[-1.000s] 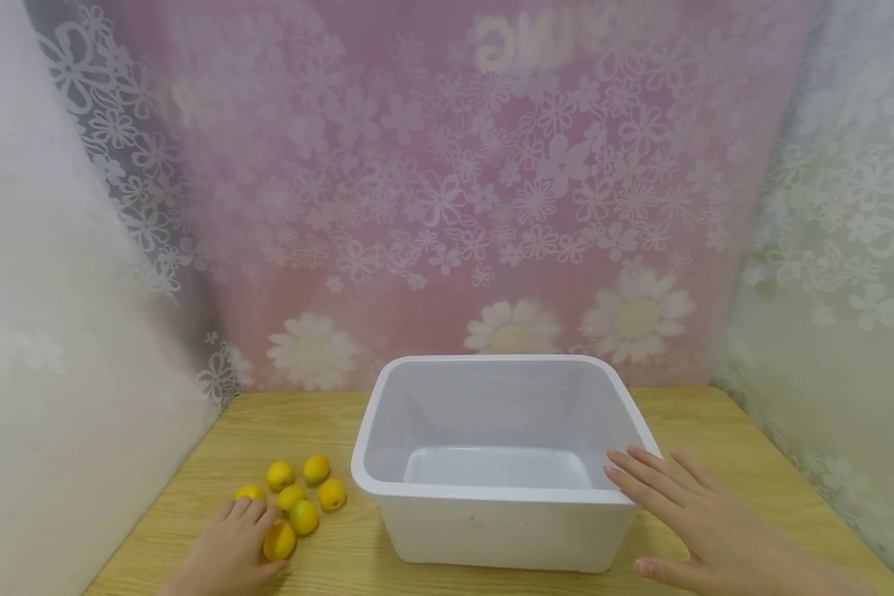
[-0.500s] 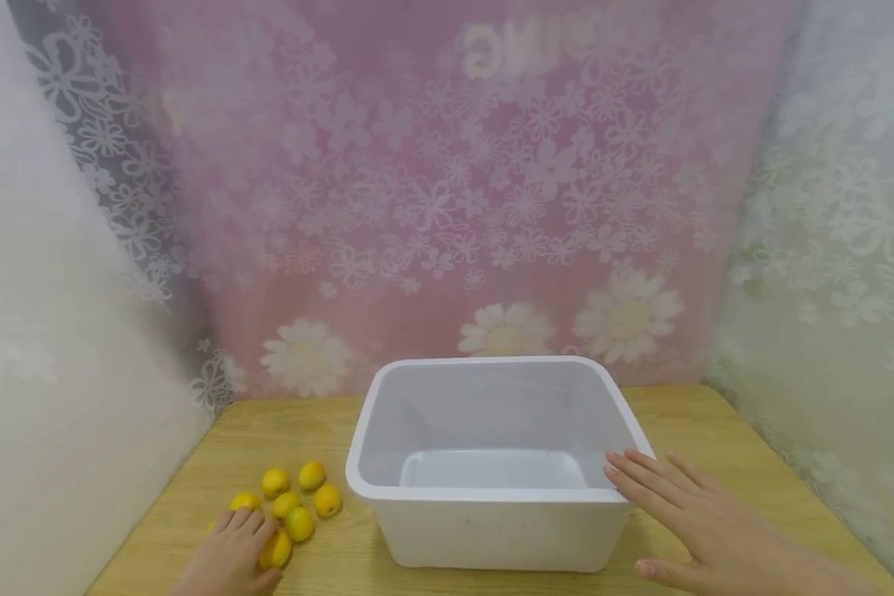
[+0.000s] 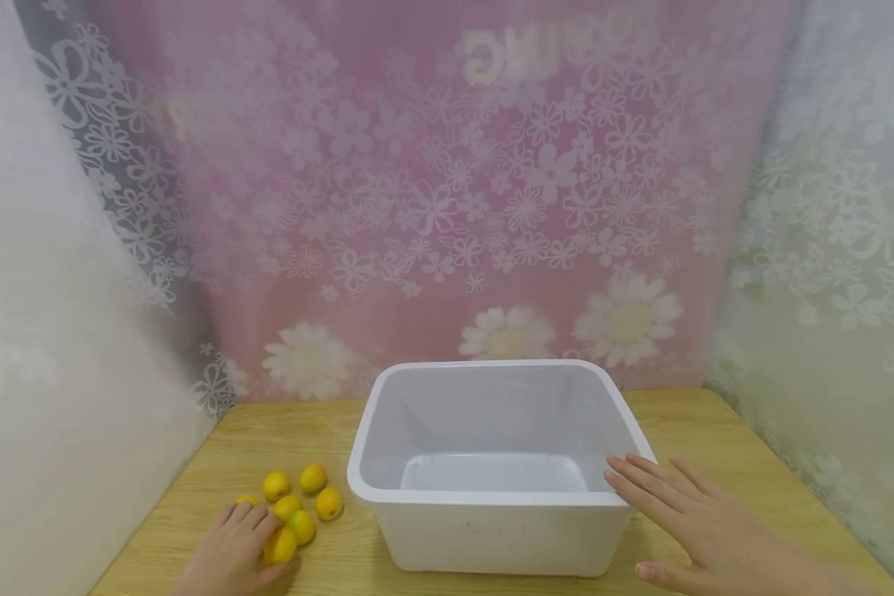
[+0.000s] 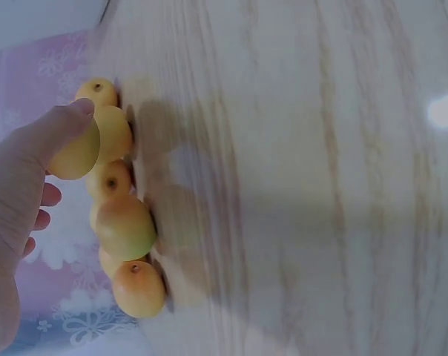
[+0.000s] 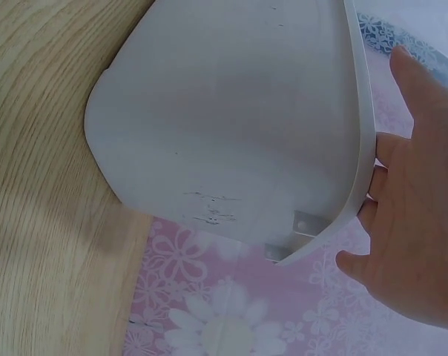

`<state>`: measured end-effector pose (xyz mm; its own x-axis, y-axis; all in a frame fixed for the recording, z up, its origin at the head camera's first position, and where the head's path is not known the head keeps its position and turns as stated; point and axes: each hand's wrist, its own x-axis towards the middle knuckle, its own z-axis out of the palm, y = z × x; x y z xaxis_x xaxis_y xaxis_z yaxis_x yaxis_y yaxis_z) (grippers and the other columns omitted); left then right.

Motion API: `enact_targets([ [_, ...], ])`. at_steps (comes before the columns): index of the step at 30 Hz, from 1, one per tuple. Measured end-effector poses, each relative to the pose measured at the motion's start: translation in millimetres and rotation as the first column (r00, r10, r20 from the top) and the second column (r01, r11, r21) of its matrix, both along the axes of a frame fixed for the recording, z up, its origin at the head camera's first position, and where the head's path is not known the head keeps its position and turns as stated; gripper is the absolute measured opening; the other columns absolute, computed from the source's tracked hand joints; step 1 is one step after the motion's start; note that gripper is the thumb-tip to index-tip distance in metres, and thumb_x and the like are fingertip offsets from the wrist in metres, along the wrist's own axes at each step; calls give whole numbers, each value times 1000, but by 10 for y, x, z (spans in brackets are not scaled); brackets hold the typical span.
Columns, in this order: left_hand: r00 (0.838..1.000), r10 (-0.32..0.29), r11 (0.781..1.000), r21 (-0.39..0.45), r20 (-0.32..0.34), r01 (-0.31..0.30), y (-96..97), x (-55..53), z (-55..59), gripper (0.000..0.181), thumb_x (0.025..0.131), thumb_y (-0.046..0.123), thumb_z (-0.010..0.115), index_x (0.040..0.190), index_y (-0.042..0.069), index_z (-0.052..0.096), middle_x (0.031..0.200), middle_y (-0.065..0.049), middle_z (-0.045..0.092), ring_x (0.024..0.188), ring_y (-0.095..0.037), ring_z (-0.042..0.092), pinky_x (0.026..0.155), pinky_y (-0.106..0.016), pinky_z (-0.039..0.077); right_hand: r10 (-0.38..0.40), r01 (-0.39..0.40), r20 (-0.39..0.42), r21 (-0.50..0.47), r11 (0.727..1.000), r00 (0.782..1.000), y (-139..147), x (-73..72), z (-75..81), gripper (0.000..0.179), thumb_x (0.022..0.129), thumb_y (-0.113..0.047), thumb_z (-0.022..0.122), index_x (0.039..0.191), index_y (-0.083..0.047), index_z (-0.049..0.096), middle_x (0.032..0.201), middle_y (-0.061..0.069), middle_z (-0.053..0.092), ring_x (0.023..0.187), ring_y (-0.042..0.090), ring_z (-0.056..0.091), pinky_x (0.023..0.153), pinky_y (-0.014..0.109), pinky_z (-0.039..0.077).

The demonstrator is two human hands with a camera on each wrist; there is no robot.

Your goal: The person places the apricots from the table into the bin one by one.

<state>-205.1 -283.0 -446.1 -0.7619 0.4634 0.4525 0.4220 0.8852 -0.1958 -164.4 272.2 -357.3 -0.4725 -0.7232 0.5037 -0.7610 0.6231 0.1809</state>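
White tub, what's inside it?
Looking into the white tub, the head view shows only its bare bottom and back wall. The near rim hides the inside of the front wall and the bottom beside it; the right hand covers the rim's right end.

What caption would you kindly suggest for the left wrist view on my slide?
Left hand holding a yellow fruit, with other fruits lined up beside it on a wood-grain table.

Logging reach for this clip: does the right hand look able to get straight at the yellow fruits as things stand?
Probably not directly: the white tub stands between the right hand and the yellow fruits, so the hand would likely have to cross over it or go around.
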Motion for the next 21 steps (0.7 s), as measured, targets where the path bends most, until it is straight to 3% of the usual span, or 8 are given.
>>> enact_targets([
  [7, 981, -135, 990, -57, -138, 128, -39, -67, 124, 49, 53, 47, 82, 80, 16, 56, 78, 7, 46, 74, -14, 43, 68, -37, 41, -2, 2, 9, -16, 1000, 1000, -5, 10, -5, 84, 76, -46, 71, 142, -6, 38, 145, 11, 39, 142, 11, 10, 113, 23, -3],
  [21, 985, -121, 993, -14, -124, 121, 29, -221, 579, 46, 55, 39, 84, 83, 13, 58, 78, 6, 49, 77, -18, 50, 75, -42, 44, -15, 15, 22, 6, 1000, 1000, 0, 16, 7, 84, 78, -47, 69, 143, -6, 36, 150, 6, 32, 142, 10, 10, 113, 24, -4],
])
